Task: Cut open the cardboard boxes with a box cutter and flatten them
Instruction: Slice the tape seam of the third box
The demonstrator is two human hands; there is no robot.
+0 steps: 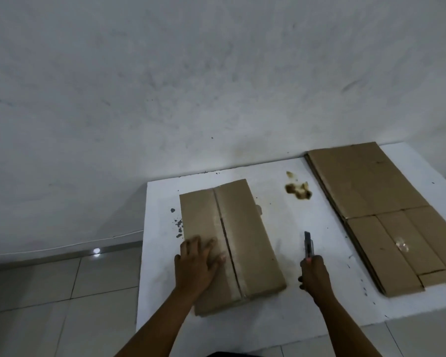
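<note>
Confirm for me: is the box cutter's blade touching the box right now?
No: the right hand holds the box cutter over the white table, apart from the box under the left hand.

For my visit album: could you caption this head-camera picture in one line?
Left hand presses flat on a taped cardboard box while the right hand holds a box cutter beside it.

Light: dim, flat, greyish
Glare: small bright spot on the floor point(96, 251) at left
Shadows: faint, soft
Sharpness: soft throughout, hands point(198, 264) slightly blurred
Edges: wide-angle bending, wall point(165, 86) line curves
</note>
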